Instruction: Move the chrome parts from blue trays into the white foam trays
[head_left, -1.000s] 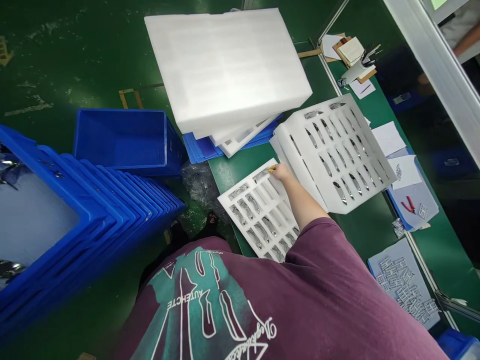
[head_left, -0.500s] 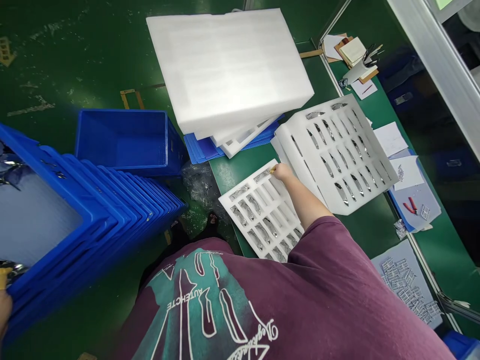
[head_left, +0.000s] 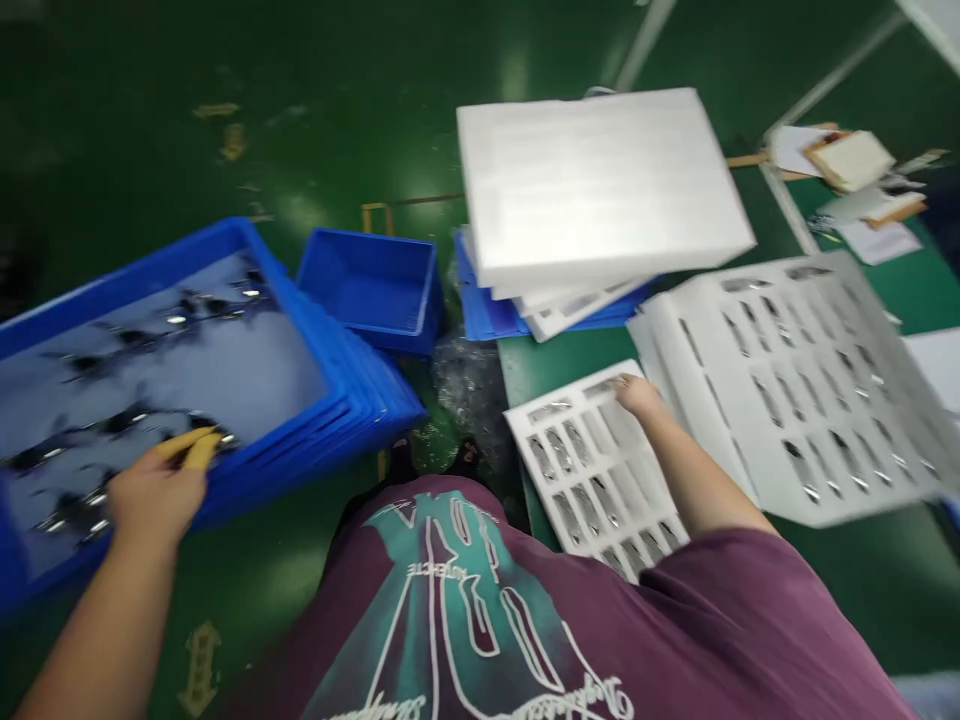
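My left hand (head_left: 157, 495), with yellow covers on its fingertips, reaches into the top blue tray (head_left: 296, 335). Its thumb and finger close on a shiny chrome part (head_left: 227, 440) near the tray's right side; motion blurs the grip. Other dark, glossy chrome parts (head_left: 124, 335) lie in rows on the tray's pale liner. My right hand (head_left: 637, 393) rests at the far edge of a white foam tray (head_left: 551, 480), fingers bent together over the end of a long slot. What they pinch, if anything, is hidden. Several slots of that foam tray hold shiny curved parts.
Nested blue trays (head_left: 367, 390) sit under the left one, beside a blue bin (head_left: 367, 285). White foam blocks (head_left: 600, 185) are stacked on the green table (head_left: 536, 365). A thick stack of filled foam trays (head_left: 810, 360) stands right of my right hand. Notebooks and papers (head_left: 855, 160) lie beyond.
The view has swung left. My left hand, barely in view at the left edge before, now reaches over the chrome parts in the blue tray. My right hand stays at the same foam slot.
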